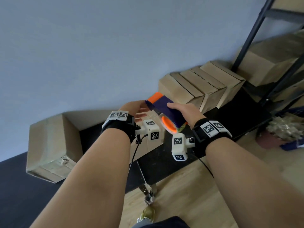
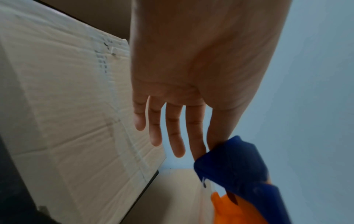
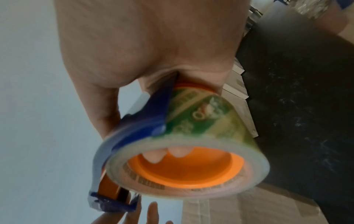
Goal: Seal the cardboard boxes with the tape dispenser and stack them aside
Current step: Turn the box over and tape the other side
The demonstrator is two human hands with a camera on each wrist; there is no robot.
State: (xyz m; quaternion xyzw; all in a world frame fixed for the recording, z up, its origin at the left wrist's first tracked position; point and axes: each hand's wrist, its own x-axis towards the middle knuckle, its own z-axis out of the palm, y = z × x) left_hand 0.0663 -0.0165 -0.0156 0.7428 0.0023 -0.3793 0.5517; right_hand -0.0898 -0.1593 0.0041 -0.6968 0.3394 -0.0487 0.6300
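While the right hand (image 1: 182, 111) grips the tape dispenser (image 1: 166, 112) with fingers curled into its orange core, the left hand (image 1: 138, 111) touches its blue front end with straight, spread fingers. Just beyond, closed cardboard boxes (image 1: 202, 84) stand in a row on the black bench (image 1: 243, 116); their contents are hidden.

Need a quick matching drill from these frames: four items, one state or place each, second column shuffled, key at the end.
Column 1:
1. right hand
2. left hand
3. tape roll core
4. row of boxes

Column 2:
A. orange
B. fingers straight, at the front end of the tape dispenser
C. along the wall, beside the black rack
D. grips the dispenser

Pairs: 1-D, 2-B, 3-A, 4-C
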